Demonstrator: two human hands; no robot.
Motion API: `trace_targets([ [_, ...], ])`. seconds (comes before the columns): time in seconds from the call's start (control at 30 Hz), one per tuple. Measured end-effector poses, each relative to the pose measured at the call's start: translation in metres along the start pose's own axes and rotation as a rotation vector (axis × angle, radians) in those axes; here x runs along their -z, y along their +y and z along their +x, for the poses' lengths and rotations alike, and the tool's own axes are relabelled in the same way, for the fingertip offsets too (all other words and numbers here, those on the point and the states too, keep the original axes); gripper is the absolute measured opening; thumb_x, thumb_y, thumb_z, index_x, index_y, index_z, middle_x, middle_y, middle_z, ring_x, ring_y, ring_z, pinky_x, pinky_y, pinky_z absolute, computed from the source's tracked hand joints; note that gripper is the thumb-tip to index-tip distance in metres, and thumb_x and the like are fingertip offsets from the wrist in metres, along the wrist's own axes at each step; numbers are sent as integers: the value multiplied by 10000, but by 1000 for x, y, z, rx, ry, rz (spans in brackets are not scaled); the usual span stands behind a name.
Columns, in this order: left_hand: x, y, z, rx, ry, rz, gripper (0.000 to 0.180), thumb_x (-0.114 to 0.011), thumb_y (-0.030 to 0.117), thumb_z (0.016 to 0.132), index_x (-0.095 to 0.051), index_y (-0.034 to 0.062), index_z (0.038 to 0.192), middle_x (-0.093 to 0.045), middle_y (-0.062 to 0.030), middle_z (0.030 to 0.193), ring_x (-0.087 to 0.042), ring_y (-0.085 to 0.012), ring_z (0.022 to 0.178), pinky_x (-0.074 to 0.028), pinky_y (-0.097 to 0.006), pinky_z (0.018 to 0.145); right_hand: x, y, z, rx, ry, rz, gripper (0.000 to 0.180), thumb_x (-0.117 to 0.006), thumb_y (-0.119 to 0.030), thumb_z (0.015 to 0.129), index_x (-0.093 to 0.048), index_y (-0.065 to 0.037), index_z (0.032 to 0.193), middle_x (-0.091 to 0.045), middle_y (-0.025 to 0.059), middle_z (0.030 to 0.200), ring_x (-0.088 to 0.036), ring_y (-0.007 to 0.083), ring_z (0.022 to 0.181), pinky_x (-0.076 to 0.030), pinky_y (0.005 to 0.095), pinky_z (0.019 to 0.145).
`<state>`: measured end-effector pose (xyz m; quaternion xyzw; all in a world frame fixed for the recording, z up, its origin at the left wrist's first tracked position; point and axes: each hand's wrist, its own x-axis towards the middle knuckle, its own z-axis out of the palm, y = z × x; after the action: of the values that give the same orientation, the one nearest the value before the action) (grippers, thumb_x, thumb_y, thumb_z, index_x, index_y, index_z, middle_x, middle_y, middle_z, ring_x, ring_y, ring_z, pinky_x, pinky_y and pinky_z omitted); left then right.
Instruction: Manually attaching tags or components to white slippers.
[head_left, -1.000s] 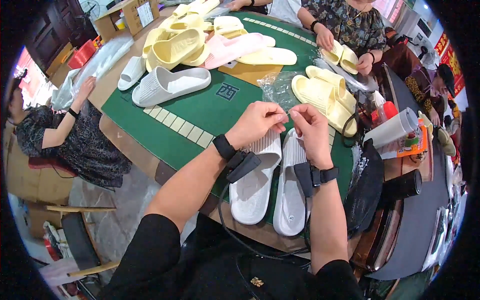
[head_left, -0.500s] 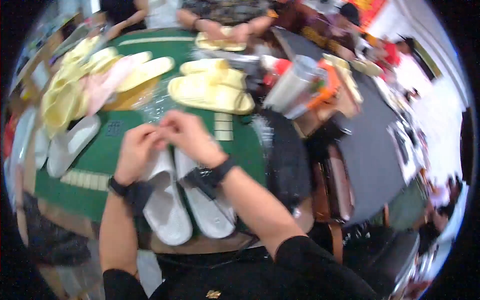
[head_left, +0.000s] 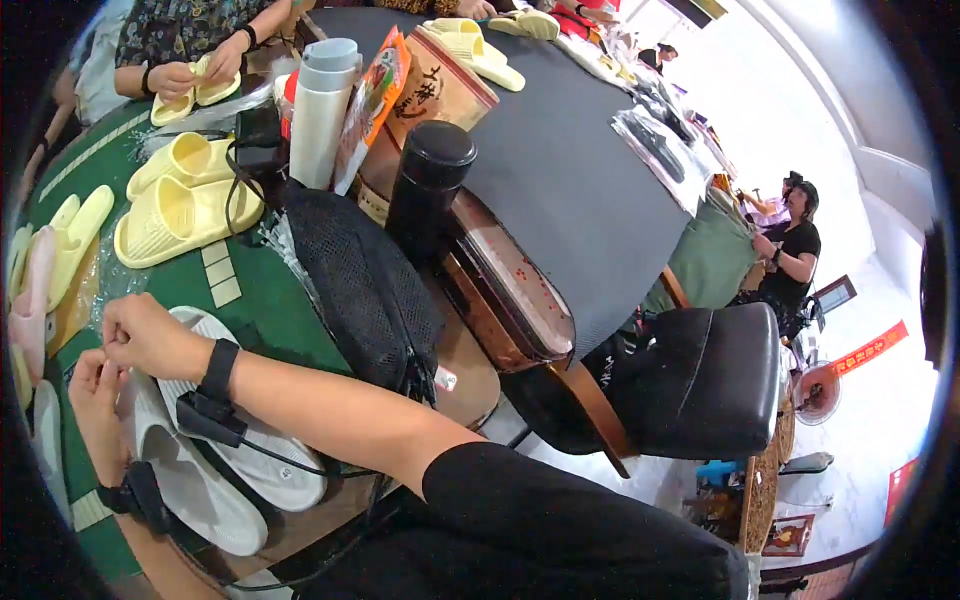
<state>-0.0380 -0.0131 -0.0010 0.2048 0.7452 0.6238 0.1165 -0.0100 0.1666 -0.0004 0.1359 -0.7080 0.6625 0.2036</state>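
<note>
My right hand (head_left: 158,336) and my left hand (head_left: 98,392) meet at the left of the view, over the toe ends of a pair of white slippers. Fingers of both are pinched together; whatever they hold is too small or hidden to make out. The left white slipper (head_left: 205,500) and the right white slipper (head_left: 283,477) lie side by side under my wrists, partly covered by them. Each wrist wears a black band with a small device and cable. Beyond my hands rests a pair of pale yellow slippers (head_left: 178,218).
Yellow and pink slippers (head_left: 32,285) crowd the left edge. Right of my forearm stand a black mesh bag (head_left: 350,270), a dark flask (head_left: 432,180), a white bottle (head_left: 320,120) and a brown case (head_left: 510,290). A black chair (head_left: 690,380) is farther right. Across the table, another person handles yellow slippers (head_left: 190,100).
The view has swung to the right, so the table, slippers and my hands now appear farther left. My hands stay pinched close together above the white slippers.
</note>
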Motion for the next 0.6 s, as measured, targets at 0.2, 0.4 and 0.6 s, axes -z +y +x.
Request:
trace_targets([
  [0.2, -3, -1, -3, -28, 18, -38, 78, -549, 107, 967, -581, 38, 955, -582, 15, 914, -528, -60, 860, -408, -206, 775, 3, -5, 0, -111, -11, 118, 108, -697, -67, 692, -636, 22, 707, -641, 162, 662, -638, 261, 605, -509, 335, 583],
  [0.4, 2, 5, -6, -17, 33, 71, 132, -555, 113, 963, -608, 18, 1037, -621, -6, 962, -553, -65, 882, -421, -221, 770, -2, -5, 1, 13, 48, 18, 97, -681, -54, 718, -624, 24, 710, -638, 153, 665, -630, 237, 593, -503, 331, 569],
  [0.6, -4, 4, -4, -7, 48, 37, 115, -559, 139, 972, -597, 32, 992, -604, 7, 901, -538, -56, 822, -408, -203, 725, 2, -1, 2, -9, 56, 29, 84, -645, -13, 765, -573, 30, 770, -606, 97, 617, -586, 125, 566, -461, 276, 521],
])
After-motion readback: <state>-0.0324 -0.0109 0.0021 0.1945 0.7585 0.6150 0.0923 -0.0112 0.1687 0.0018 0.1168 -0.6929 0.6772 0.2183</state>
